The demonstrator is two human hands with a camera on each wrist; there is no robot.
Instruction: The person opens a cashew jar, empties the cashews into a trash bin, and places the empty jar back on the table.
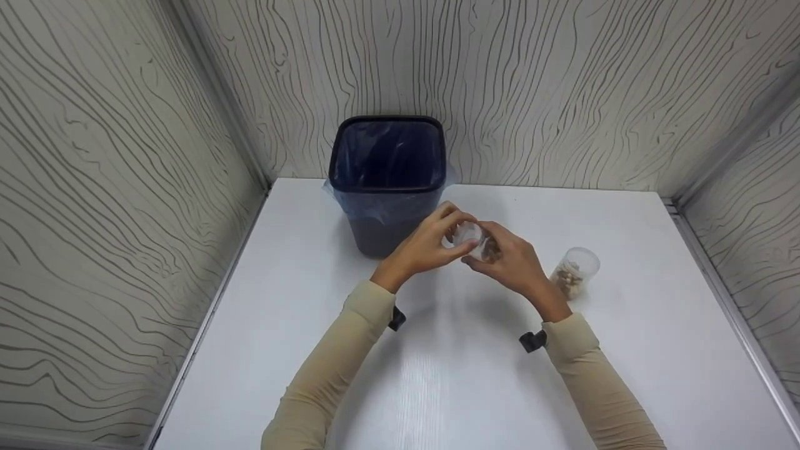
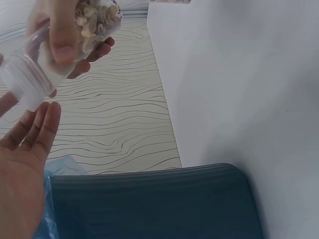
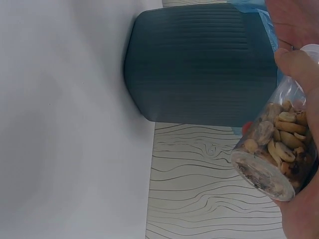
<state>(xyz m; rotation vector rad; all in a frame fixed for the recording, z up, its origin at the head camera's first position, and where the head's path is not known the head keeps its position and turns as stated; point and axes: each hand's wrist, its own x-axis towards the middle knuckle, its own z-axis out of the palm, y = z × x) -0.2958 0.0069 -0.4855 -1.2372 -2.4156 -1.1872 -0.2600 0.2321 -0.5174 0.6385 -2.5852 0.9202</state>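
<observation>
Both hands meet above the table's middle, just in front of a dark bin. Between them is a small clear jar of nuts, lying roughly on its side. My right hand grips the jar's body; in the right wrist view the jar shows its flat bottom, with the thumb across it. My left hand curls its fingers round the white lid. In the left wrist view the lid sits just above my left fingers, and the nut-filled jar is at the top.
The bin, lined with a blue bag, stands at the back of the white table. A second clear jar of nuts stands to the right of my right hand. Patterned walls close in the back and both sides.
</observation>
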